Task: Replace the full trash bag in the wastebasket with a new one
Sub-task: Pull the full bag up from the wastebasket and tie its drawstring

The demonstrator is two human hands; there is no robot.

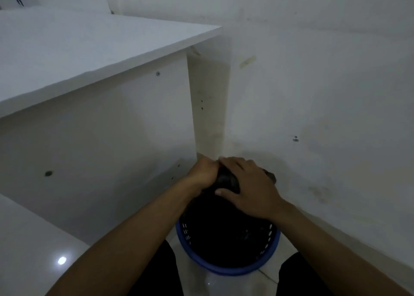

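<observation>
A round blue wastebasket (226, 270) with a perforated wall stands on the floor between my knees. A black trash bag (221, 224) fills it and rises above the rim. The bag's top is gathered into a bunch at the far side. My left hand (202, 172) is closed around that bunch from the left. My right hand (248, 188) lies over it from the right, fingers wrapped across the black plastic and thumb pressed under it. A bit of bag sticks out past my right hand's fingers.
A white desk (89, 49) with a side panel stands close on the left, its corner near the basket. A white wall (324, 94) runs along the right and behind. The floor (33, 251) is glossy white tile. My dark trouser legs flank the basket.
</observation>
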